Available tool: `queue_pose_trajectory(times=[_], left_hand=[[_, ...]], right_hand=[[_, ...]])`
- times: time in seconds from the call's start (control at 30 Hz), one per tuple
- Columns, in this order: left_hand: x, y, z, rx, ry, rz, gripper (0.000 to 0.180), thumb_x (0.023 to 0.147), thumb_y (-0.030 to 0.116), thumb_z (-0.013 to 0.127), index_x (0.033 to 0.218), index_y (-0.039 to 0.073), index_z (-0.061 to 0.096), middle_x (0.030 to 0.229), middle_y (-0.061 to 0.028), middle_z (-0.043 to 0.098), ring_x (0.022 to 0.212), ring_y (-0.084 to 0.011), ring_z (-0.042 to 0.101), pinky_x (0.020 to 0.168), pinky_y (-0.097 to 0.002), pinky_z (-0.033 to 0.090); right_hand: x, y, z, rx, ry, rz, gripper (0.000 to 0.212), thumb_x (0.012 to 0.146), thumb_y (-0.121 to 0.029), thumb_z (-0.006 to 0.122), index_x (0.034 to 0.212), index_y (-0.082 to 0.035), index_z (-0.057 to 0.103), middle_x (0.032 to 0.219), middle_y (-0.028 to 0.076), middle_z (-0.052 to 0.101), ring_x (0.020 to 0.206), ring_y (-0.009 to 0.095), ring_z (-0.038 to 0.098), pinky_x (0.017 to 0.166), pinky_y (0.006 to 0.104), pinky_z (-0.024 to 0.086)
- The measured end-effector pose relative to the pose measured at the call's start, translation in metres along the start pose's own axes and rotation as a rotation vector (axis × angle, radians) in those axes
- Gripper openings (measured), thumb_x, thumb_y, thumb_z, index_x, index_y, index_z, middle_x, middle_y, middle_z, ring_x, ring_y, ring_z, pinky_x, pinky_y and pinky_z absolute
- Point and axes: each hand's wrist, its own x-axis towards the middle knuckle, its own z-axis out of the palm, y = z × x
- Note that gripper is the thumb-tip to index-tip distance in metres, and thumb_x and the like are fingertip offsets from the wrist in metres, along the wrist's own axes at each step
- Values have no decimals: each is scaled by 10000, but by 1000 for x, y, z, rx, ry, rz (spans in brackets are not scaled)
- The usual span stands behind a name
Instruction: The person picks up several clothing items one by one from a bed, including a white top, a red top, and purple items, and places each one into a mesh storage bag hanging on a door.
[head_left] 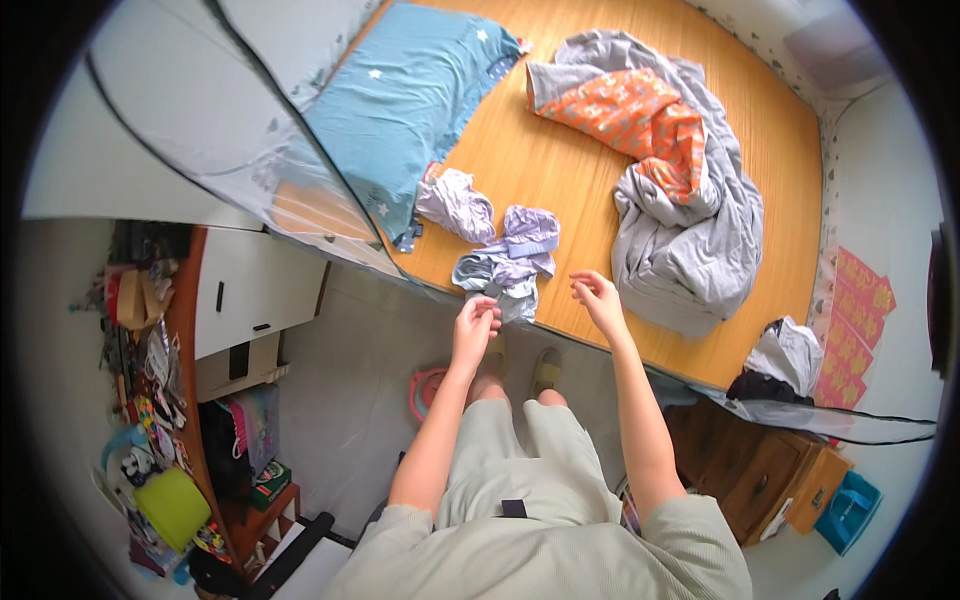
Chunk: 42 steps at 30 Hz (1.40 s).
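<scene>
Reaches left hand [478,322], curled, to crumpled clothes [508,262] at the front edge of the bed [565,180]; can't tell if holding. Has right hand [594,298] half open, empty, over open room beside gray blanket [685,260].

A lane of honey-coloured, fine-striped mat [560,165] lies free between the crumpled lilac and grey-blue fabric clothes [520,245] and the bulky grey cloth quilt with an orange patterned side [690,255], widening toward the far side. The bare right hand [597,295] is at its near end, apart from both obstacles. Clothes stand directly before the bare left hand [475,325], with 1 crumpled white-lilac cloth garment [456,205] behind them. Farther left, 1 thin slanting black rod [300,124] crosses the approach.
</scene>
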Motion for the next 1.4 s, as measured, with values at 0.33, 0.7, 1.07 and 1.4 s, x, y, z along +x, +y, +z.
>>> queue_pose_trajectory(times=[0.33,0.7,1.07,1.4], left_hand=[[114,-58,28,679,57,325,382,776,44,530,1151,8,472,1150,-172,511,1079,-289,507,933,-358,387],[200,-101,28,536,33,122,555,761,68,575,1269,0,363,1213,-210,502,1147,-306,487,951,-364,386],[247,-141,23,487,9,29,692,709,211,673,1282,-1,347,1233,-234,445,1104,-323,475,924,-368,389],[225,-74,61,226,-130,-174,614,757,247,696,1230,-32,423,1107,-124,552,972,-162,540,827,-270,442]], right_hand=[[73,100,60,43,204,71,265,823,-121,565,1079,-56,585,936,92,639,873,161,609,775,294,480],[131,143,79,138,306,194,602,773,-215,652,1298,-100,383,1172,178,498,896,226,601,784,335,476],[165,137,89,105,323,232,384,821,-275,606,1154,-107,515,875,103,625,775,176,617,671,314,488],[155,132,94,345,337,144,328,860,-191,553,1154,-53,510,729,69,604,593,118,570,534,267,457]])
